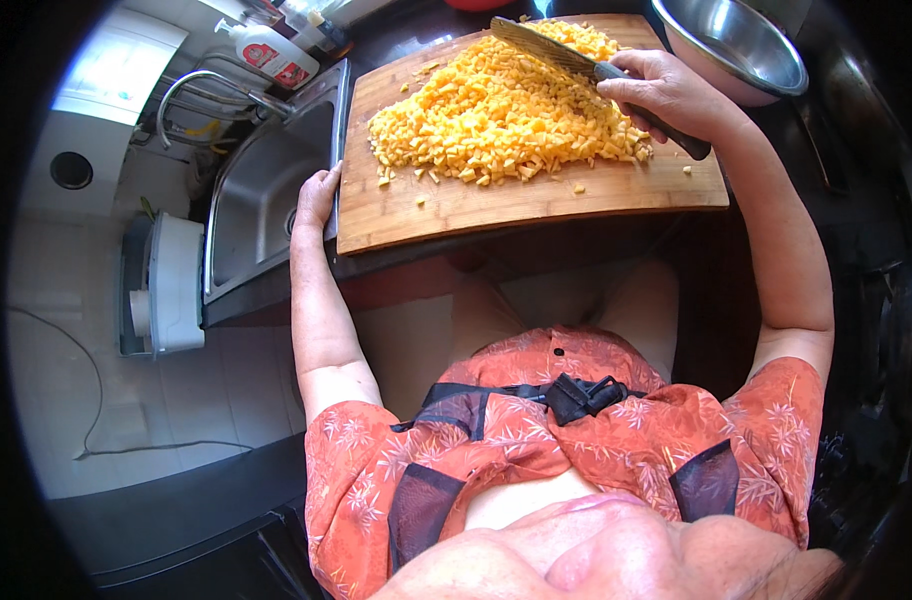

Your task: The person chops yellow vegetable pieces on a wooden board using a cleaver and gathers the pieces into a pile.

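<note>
My right hand (662,86) is closed around the dark handle of a kitchen knife (542,49). The blade points to the upper left over a broad heap of finely diced yellow-orange pieces (493,105), perhaps a vegetable or fruit. Under the heap lies a thick wooden cutting board (426,217), with a few loose pieces near its front edge. At the board's left side, my left hand (319,196) grips the edge beside the sink; some of its fingers are hidden.
A stainless steel sink (264,195) with a curved faucet (193,75) adjoins the board on the left. Behind it stands a white pump bottle (272,52). A metal bowl (733,45) sits at the back right. Below the sink's left side is a pale plastic bin (176,285).
</note>
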### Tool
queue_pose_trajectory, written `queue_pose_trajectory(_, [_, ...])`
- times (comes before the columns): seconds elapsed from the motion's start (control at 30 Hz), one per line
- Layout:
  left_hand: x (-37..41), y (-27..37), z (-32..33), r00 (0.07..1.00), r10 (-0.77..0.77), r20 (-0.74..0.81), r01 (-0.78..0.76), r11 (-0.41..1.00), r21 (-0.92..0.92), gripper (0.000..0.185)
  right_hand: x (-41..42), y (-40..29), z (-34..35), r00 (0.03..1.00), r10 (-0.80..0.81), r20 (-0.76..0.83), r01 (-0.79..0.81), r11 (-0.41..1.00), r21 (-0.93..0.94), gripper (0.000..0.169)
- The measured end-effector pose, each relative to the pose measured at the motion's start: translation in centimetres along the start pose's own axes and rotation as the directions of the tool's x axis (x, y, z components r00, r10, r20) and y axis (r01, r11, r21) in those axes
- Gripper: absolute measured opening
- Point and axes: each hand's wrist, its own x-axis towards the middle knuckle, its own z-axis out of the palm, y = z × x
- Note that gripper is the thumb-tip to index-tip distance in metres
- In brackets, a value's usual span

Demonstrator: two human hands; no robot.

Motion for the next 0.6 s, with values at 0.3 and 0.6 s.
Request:
queue_pose_trajectory(0.3, [-0.2,0.0,-0.4,1.000,-0.012,0.022,0.012,1.000,0.001,0.063,0.1,0.1,0.4,1.000,-0.010,-0.009,0.010,0.999,-0.030,0.025])
queue_pose_trajectory(0.6, [-0.3,0.2,-0.6,1.000,-0.009,0.020,0.009,1.000,-0.004,0.064,-0.1,-0.4,0.8,0.999,-0.029,0.026,0.029,0.999,-0.024,0.025])
